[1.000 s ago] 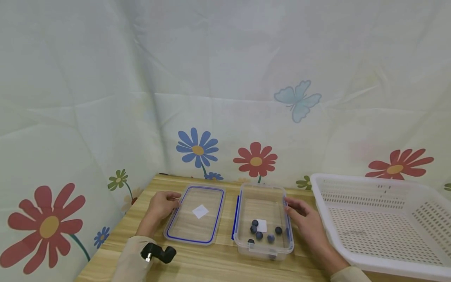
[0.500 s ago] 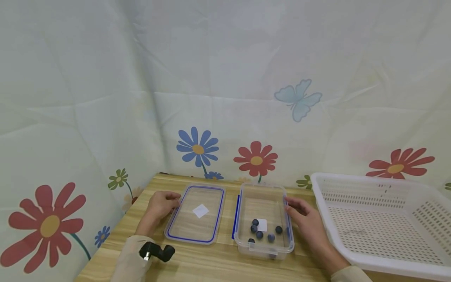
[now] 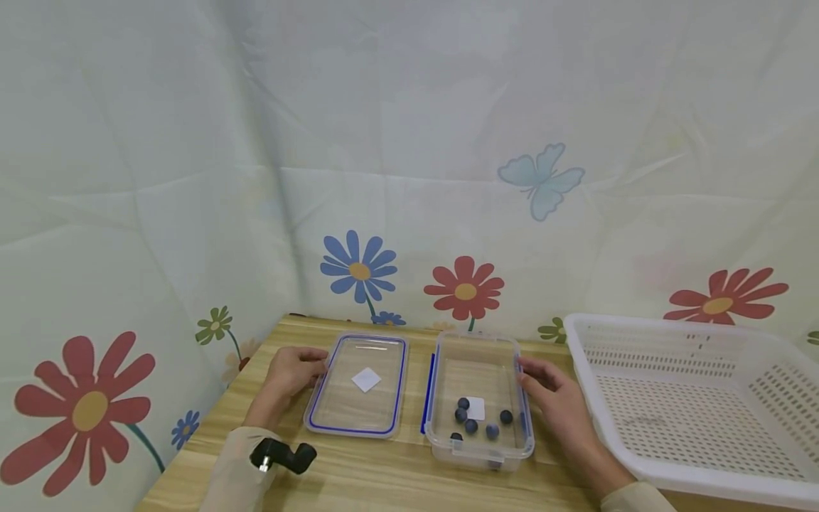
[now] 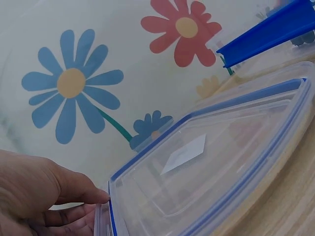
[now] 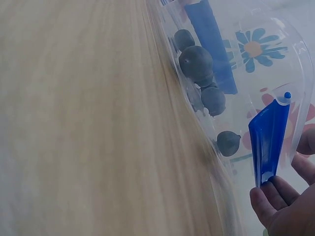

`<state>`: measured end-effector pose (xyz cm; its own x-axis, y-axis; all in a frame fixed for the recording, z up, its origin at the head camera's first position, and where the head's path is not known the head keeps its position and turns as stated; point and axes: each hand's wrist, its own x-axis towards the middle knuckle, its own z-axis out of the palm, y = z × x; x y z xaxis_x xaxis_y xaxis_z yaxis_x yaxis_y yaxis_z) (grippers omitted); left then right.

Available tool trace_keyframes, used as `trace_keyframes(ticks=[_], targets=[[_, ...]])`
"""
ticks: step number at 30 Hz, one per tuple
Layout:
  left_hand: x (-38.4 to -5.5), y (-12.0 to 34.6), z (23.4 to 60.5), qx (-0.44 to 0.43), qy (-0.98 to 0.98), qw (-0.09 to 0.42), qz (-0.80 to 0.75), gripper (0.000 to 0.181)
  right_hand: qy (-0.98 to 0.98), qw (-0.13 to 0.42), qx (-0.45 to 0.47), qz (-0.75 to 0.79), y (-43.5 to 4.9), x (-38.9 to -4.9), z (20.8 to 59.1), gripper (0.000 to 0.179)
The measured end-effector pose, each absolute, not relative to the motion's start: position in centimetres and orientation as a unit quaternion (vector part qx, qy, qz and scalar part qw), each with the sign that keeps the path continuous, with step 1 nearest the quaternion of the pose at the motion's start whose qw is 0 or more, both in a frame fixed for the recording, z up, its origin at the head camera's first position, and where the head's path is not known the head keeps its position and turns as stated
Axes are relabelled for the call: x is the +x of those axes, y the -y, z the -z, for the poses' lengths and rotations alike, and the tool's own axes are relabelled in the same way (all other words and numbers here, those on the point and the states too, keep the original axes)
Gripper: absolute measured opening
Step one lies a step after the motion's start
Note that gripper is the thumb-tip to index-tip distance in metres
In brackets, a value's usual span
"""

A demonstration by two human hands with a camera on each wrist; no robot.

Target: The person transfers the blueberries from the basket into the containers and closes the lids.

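Note:
My left hand [image 3: 294, 371] pinches the left edge of a clear plastic lid [image 4: 224, 162], thumb on top and fingers beneath. The lid has a blue seal and a white square label. To its right stands a clear container [image 3: 476, 363] without its lid on, several blueberries [image 3: 492, 432] lying toward its near end. At the container's right side, my right hand [image 3: 557, 398] touches the wall with relaxed fingers. In the right wrist view, its fingertips [image 5: 263, 199] rest at the lower end of a blue latch [image 5: 268, 140].
A white perforated basket [image 3: 672, 419] stands right of the container, close to my right forearm. The wooden table [image 3: 358, 476] meets a flower-printed curtain [image 3: 409, 206] at the back and left. A black mount [image 3: 284, 455] sits on my left sleeve.
The lid has shifted slightly right and its near edge away from me, with my left hand still at its left edge. Right hand, container and blueberries stay put.

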<state>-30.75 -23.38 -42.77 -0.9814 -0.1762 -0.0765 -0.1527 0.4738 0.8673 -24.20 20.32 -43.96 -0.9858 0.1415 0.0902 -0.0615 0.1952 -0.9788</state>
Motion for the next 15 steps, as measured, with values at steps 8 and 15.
trace_keyframes(ticks=[8, 15], targets=[[-30.95, 23.35, 42.42, 0.101, 0.844, 0.007, 0.526, 0.026, 0.771, 0.082, -0.026, -0.631, -20.25, -24.22, 43.88, 0.038], [-30.85, 23.42, 42.1, 0.094, 0.845, 0.015, 0.526, 0.028, 0.767, 0.082, -0.025, -0.636, -20.21, -24.16, 43.8, 0.038]])
